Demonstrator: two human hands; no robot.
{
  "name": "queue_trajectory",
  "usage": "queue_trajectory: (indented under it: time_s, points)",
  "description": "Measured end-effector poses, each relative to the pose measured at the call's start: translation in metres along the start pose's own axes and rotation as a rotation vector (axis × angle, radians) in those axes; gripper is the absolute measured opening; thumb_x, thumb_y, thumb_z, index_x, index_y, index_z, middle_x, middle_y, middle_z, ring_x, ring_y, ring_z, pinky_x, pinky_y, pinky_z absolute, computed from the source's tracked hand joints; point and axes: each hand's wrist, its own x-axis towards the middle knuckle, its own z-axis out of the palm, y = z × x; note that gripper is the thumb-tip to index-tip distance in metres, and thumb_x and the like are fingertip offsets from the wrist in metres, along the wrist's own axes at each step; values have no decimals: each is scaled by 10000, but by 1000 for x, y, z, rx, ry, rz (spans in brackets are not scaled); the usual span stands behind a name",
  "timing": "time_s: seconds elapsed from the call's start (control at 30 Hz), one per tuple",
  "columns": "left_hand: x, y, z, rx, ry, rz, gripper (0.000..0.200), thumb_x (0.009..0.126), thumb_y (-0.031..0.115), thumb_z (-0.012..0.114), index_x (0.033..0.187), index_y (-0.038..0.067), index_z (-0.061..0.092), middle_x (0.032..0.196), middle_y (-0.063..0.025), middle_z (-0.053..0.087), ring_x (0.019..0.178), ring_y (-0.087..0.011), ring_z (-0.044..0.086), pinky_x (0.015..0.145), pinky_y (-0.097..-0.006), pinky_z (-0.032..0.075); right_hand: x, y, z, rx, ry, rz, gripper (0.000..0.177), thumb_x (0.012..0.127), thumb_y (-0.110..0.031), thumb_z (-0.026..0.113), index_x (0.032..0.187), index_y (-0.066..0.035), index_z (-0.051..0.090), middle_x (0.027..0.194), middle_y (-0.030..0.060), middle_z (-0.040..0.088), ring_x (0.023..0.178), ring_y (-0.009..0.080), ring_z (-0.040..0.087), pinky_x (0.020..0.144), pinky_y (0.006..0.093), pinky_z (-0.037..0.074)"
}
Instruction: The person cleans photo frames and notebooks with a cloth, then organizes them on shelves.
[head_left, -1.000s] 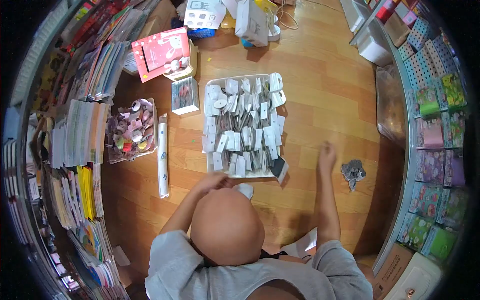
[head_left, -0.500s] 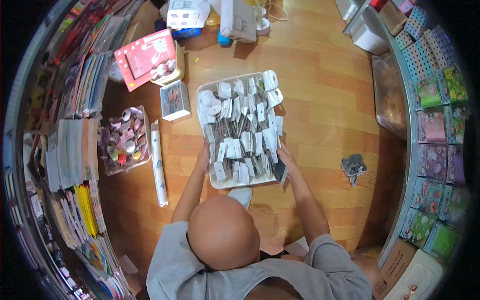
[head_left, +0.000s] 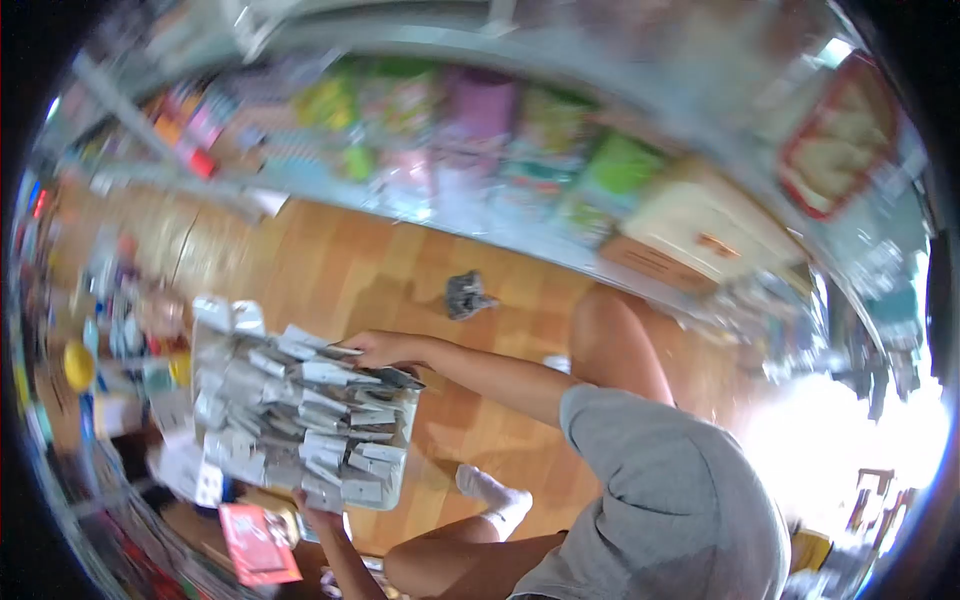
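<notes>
A white plastic basket (head_left: 405,455) is packed with rows of small items on white cards (head_left: 325,440), their ends sticking up. My right hand (head_left: 376,348) is closed on the basket's upper long side, its fingers partly hidden by the cards. A dark flat packet (head_left: 402,378) leans out over the rim just beside that hand. On the opposite long side, my left hand (head_left: 318,514) grips the basket at its edge, with most of its fingers hidden.
A small grey fuzzy object (head_left: 466,295) lies on the wooden floor (head_left: 350,270). Shelves of bright packets (head_left: 480,105) run along the top, with a cream box (head_left: 700,220) at their end. A red picture frame (head_left: 258,545) stands lower left; my socked foot (head_left: 495,495) is near the basket.
The head view has swung round and blurred, so the basket now sits at the left and the shelves across the top. Both hands are still at the basket's sides.
</notes>
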Motion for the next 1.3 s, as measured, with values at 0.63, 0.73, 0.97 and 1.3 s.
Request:
queue_trajectory:
  time_s: [0.63, 0.73, 0.97, 1.3]
  points:
    - [-364, 55, 145, 926, -901, -147, 298, 585, 116, 630, 851, 31, 524, 769, -87, 568, 697, -207, 559, 621, -309, 450, -515, -341, 66, 354, 461, 0, 450, 644, -139, 493, 1051, 47, 460, 968, 73, 521, 882, 118, 449, 743, 236, 385]
    - [-369, 22, 200, 1106, -1305, 141, 298, 557, 55, 678, 819, 19, 541, 729, -90, 583, 665, -196, 572, 600, -291, 457, -620, -352, 64, 253, 697, 64, 419, 637, -134, 495, 1020, 38, 486, 908, 74, 533, 850, 113, 454, 728, 241, 389]
    - [-577, -80, 404, 1576, -1812, 265, 207, 605, 26, 614, 808, 18, 575, 767, -101, 599, 728, -167, 566, 652, -298, 445, -911, -330, 128, -273, 1229, 35, 206, 695, -108, 475, 856, 19, 497, 671, 60, 500, 642, 108, 416, 588, 279, 377]
    - [-877, -288, 558, 1100, -1641, -1094, 410, 674, 111, 448, 1068, -1, 435, 984, -110, 516, 885, -231, 523, 807, -345, 413, -1211, -394, 289, -19, 1875, 221, 363, 686, -96, 475, 1036, -11, 509, 744, -36, 521, 643, 52, 421, 554, 206, 372]
